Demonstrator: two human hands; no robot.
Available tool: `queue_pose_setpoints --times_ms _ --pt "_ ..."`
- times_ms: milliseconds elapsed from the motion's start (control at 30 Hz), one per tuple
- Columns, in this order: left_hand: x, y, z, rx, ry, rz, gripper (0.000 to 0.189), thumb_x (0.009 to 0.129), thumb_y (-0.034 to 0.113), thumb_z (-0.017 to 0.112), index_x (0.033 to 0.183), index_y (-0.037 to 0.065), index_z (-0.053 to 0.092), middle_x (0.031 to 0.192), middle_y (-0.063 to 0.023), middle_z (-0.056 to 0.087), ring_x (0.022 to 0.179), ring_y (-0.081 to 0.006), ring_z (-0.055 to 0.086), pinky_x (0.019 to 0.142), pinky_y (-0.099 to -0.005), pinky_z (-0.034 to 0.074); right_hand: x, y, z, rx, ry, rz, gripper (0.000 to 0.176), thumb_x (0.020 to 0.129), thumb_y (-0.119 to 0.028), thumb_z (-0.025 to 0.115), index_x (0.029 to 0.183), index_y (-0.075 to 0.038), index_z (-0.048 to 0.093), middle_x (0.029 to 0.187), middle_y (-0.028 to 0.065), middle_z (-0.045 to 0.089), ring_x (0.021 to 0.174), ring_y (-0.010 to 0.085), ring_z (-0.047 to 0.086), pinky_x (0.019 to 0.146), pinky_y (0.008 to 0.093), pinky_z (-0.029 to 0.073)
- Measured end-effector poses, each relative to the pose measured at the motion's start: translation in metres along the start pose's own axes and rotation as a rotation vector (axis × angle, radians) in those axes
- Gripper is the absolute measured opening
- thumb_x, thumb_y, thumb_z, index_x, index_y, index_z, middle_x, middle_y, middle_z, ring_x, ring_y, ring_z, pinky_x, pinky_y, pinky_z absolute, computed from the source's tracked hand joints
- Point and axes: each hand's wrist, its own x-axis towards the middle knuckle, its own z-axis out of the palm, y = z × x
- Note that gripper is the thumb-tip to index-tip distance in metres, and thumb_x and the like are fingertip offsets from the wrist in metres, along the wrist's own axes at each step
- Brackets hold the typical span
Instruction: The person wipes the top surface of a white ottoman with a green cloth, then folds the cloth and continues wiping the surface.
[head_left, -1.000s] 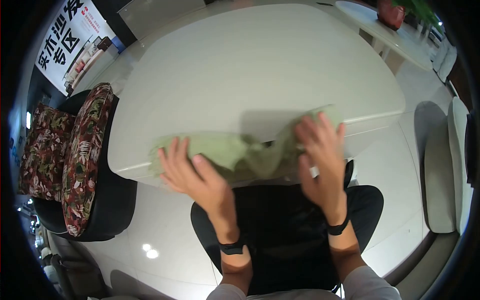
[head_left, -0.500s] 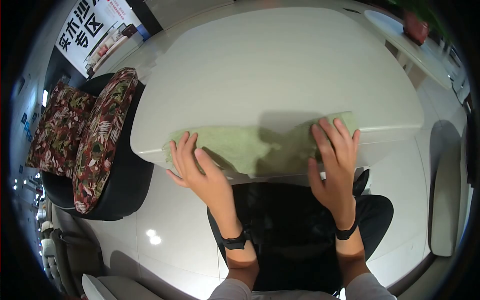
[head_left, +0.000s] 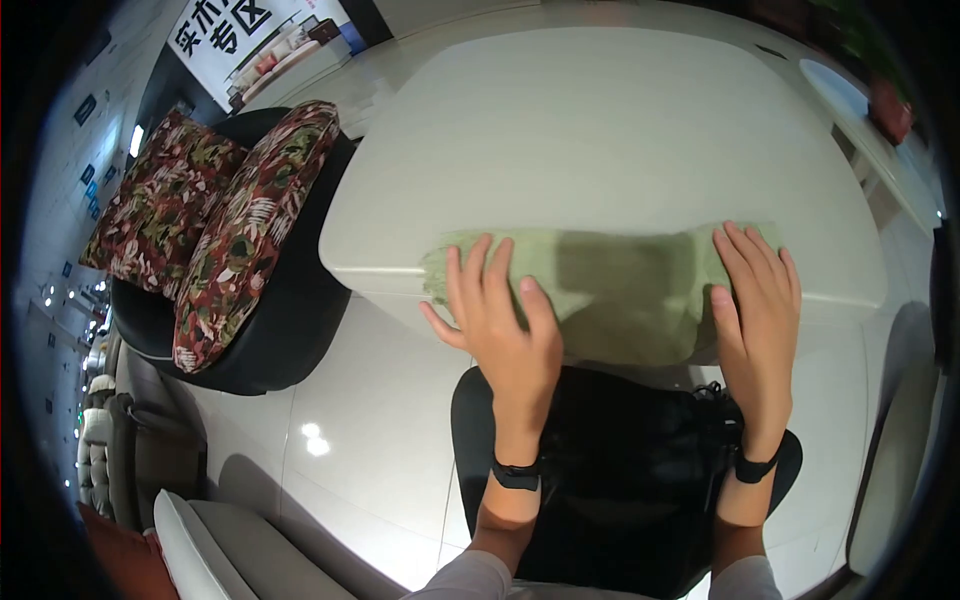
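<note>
A light green cloth lies along the near edge of a pale table, its middle part hanging over that edge. My left hand rests on the cloth's left end with its fingers spread. On the right end lies my right hand, its fingers stretched out flat and the thumb apart. The cloth between my hands is mostly smooth, with a dark shadow across it.
A black armchair with a patterned cushion stands left of the table. A grey sofa is at the lower left. At the right back, a side table bears a red pot.
The view has shifted, so the table and armchair appear further right. The cloth looks flatter and hangs lower in the middle. My right hand's fingers lie straighter on it.
</note>
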Motion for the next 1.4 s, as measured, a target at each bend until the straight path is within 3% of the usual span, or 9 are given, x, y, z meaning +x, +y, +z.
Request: queue_pose_setpoints --times_ms 167,300,500,633,733,900,1200,1300,1400 --pt "0.007 -0.017 -0.007 -0.013 0.014 -0.014 0.036 0.101 0.019 0.049 0.134 0.013 0.064 0.146 -0.0073 0.058 0.151 -0.0325 0.036 0.123 -0.0613 -0.002 -0.013 0.008 0.000 -0.001 0.026 0.018 0.043 0.100 -0.025 0.055 0.138 -0.006 0.062 0.142 0.0128 0.060 0.138 0.0351 0.050 0.122 0.0526 0.026" --pt "-0.004 0.008 -0.001 -0.016 -0.055 0.115 0.036 0.098 0.014 0.053 0.132 0.012 0.065 0.145 -0.0089 0.058 0.150 -0.0345 0.036 0.123 -0.0624 0.002 -0.013 0.013 0.000 -0.055 0.077 0.045 0.045 0.099 -0.026 0.056 0.139 -0.006 0.061 0.144 0.0130 0.059 0.138 0.0356 0.049 0.121 0.0531 0.027" --pt "0.005 -0.006 -0.009 -0.008 -0.022 -0.063 0.035 0.100 0.017 0.051 0.132 0.012 0.065 0.147 -0.0078 0.057 0.151 -0.0321 0.037 0.123 -0.0608 -0.001 -0.016 -0.022 0.007 0.020 0.008 -0.081 0.052 0.091 -0.015 0.064 0.141 -0.005 0.058 0.145 0.0147 0.057 0.137 0.0395 0.048 0.120 0.0557 0.028" --pt "0.013 -0.028 -0.015 -0.016 0.057 -0.074 0.034 0.102 0.021 0.049 0.132 0.012 0.065 0.147 -0.0069 0.057 0.151 -0.0316 0.037 0.123 -0.0603 0.000 -0.016 -0.028 0.010 0.065 -0.012 -0.109 0.049 0.094 -0.017 0.061 0.142 -0.006 0.058 0.146 0.0142 0.057 0.137 0.0383 0.049 0.121 0.0557 0.027" --pt "0.010 -0.016 -0.015 -0.011 -0.023 -0.053 0.037 0.098 0.019 0.053 0.132 0.008 0.064 0.150 -0.0088 0.054 0.152 -0.0347 0.034 0.121 -0.0656 -0.001 -0.016 -0.006 0.007 0.003 0.036 -0.054 0.045 0.098 -0.020 0.058 0.141 -0.007 0.059 0.144 0.0135 0.059 0.137 0.0371 0.050 0.121 0.0543 0.027" --pt "-0.003 0.006 -0.004 -0.047 -0.057 0.096 0.035 0.098 0.016 0.057 0.132 0.012 0.065 0.144 -0.0079 0.058 0.149 -0.0355 0.038 0.120 -0.0670 0.001 -0.015 0.026 0.001 -0.051 0.104 0.062 0.041 0.101 -0.022 0.055 0.138 -0.006 0.062 0.141 0.0130 0.061 0.139 0.0363 0.049 0.122 0.0520 0.026" --pt "0.015 -0.036 -0.019 -0.037 0.047 -0.098 0.034 0.103 0.021 0.049 0.133 0.013 0.064 0.147 -0.0071 0.057 0.151 -0.0316 0.035 0.122 -0.0627 -0.002 -0.019 -0.039 0.011 0.071 0.001 -0.072 0.045 0.095 -0.012 0.062 0.140 -0.007 0.061 0.144 0.0138 0.059 0.138 0.0359 0.049 0.122 0.0540 0.026" --pt "0.009 -0.018 -0.012 -0.043 0.024 -0.072 0.035 0.100 0.019 0.052 0.133 0.012 0.064 0.147 -0.0079 0.056 0.151 -0.0334 0.035 0.122 -0.0633 -0.001 -0.018 -0.016 0.010 0.049 0.059 -0.078 0.041 0.098 -0.013 0.059 0.138 -0.007 0.063 0.142 0.0142 0.061 0.137 0.0357 0.051 0.121 0.0516 0.028" --pt "-0.007 0.009 0.004 -0.042 -0.078 0.104 0.038 0.096 0.017 0.056 0.133 0.011 0.064 0.146 -0.0091 0.056 0.150 -0.0357 0.036 0.121 -0.0638 0.000 -0.015 0.039 0.003 -0.026 0.158 0.085 0.036 0.102 -0.015 0.054 0.135 -0.006 0.065 0.140 0.0142 0.063 0.136 0.0351 0.052 0.120 0.0487 0.031"
